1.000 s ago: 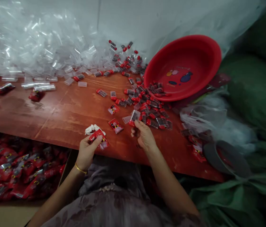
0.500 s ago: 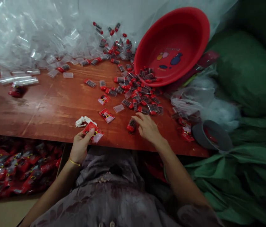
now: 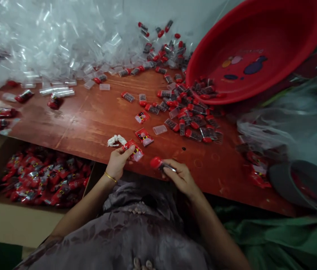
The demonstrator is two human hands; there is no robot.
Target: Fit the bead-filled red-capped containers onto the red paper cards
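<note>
red-capped vial [image 3: 161,164]: at the near edge of the table [image 3: 90,120], pinched in the right hand [image 3: 182,177], cap pointing left
right hand: fingers clenched around the vial
left hand [image 3: 119,163]: just left of it, thumb and fingers grasping a red packet [image 3: 132,150]
white scrap [image 3: 116,140]: touching the table beside the left hand
loose vials [image 3: 192,120]: farther right, spilling from the tilted red basin [image 3: 256,52]
clear sleeves [image 3: 57,45]: heaped far left
box [image 3: 20,221]: near left, below the table, holding red packets
</note>
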